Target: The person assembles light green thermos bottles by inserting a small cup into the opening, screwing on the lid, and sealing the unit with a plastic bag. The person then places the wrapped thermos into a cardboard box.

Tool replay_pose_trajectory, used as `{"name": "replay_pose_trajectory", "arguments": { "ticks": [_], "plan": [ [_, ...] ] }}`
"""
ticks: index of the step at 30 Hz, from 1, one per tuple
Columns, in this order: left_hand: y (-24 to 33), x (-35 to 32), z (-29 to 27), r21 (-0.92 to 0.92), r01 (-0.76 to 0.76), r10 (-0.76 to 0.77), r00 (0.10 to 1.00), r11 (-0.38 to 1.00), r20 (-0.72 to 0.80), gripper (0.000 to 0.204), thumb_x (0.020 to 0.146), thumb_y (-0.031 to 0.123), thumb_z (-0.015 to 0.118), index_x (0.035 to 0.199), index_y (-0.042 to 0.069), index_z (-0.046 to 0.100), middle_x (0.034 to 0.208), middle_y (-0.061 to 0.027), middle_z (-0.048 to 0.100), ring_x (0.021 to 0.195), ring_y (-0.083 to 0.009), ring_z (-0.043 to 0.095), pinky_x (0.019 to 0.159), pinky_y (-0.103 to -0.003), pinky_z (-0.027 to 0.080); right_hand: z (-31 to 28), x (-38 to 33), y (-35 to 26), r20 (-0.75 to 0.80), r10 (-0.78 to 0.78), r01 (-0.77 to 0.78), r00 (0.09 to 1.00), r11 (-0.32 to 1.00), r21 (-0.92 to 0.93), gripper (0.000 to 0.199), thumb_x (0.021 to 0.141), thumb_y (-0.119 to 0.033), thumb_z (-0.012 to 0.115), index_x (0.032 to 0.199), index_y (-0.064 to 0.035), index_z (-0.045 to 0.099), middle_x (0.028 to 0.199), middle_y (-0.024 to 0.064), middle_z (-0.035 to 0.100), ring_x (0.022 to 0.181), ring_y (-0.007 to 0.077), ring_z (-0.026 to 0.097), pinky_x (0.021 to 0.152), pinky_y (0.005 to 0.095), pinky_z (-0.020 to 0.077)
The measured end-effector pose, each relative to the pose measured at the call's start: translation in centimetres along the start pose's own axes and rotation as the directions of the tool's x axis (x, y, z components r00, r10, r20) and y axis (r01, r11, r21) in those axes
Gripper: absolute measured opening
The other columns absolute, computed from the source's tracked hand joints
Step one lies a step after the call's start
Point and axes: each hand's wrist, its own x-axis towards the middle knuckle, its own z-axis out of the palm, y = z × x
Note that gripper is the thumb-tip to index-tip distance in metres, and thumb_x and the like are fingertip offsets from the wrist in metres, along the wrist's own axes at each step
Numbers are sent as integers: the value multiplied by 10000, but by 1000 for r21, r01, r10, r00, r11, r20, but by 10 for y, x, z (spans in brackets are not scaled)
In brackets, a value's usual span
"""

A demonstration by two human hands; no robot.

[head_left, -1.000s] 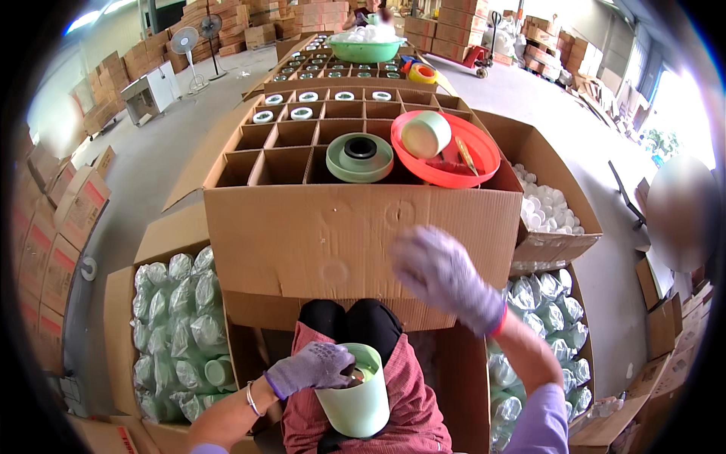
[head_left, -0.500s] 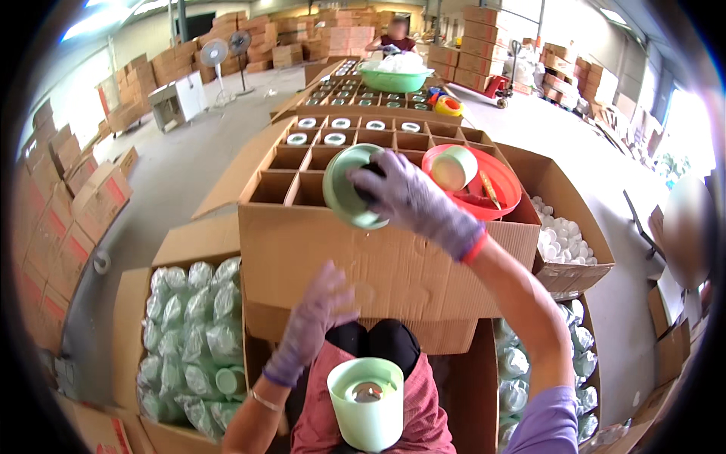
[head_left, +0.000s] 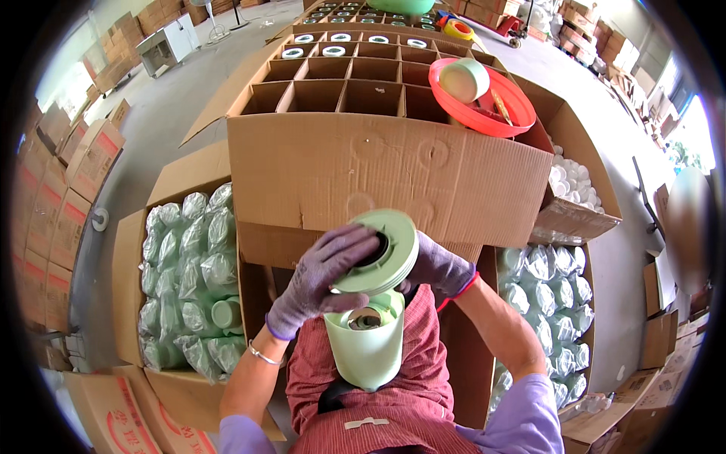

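Observation:
A pale green round plastic lid with a dark ring at its centre is tilted just above my lap. My left hand grips its left side, thumb beneath and fingers over the face near the dark ring. My right hand holds the right side from behind; its fingers are partly hidden by the lid. Directly under the lid stands a pale green cylindrical container, upright between my thighs, with a shiny metal piece inside. The lid covers part of the container's far rim.
Ahead stands a divided carton with white-rimmed jars in its far cells. A red basin on its right corner holds a pale cup. Bagged green containers fill the left box, more the right; white caps lie beyond.
My right hand has brought the lid down from over the carton to above the container. My left hand has come up and taken hold of it. The view has tilted downward.

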Motion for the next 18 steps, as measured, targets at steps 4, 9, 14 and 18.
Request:
{"name": "replay_pose_trajectory", "arguments": {
  "ticks": [4,9,14,18],
  "plan": [
    [-8,-59,-7,-93,191,-172,968,977,183,639,847,498,704,1274,30,622,1275,-179,624,1207,-368,577,1047,-461,440,-6,-12,-27,-229,647,-671,727,740,-39,299,965,-216,533,1114,1,675,829,123,702,766,194,686,744,288,555],
    [-5,-60,6,-200,211,-140,937,957,322,624,850,500,691,1254,29,628,1271,-186,619,1207,-386,569,1045,-465,438,26,-14,-31,-187,113,-159,976,955,-249,299,965,-231,575,1128,10,649,1060,192,642,1016,302,635,878,377,514],
    [6,-71,9,-172,257,-177,909,951,377,740,893,621,557,1292,-1,578,1298,-232,562,1259,-421,501,1075,-496,390,75,-16,-20,-70,177,-188,982,856,-481,385,989,-375,496,1208,-74,593,1143,128,648,1104,320,596,1006,527,384],
    [31,-74,19,-37,287,-256,901,957,349,935,868,784,397,1333,-17,520,1297,-278,512,1252,-468,470,1098,-522,343,61,-10,0,229,41,72,973,883,-464,501,982,-423,499,1286,-27,541,1177,172,633,1159,337,570,1049,471,370]
  ]
}}
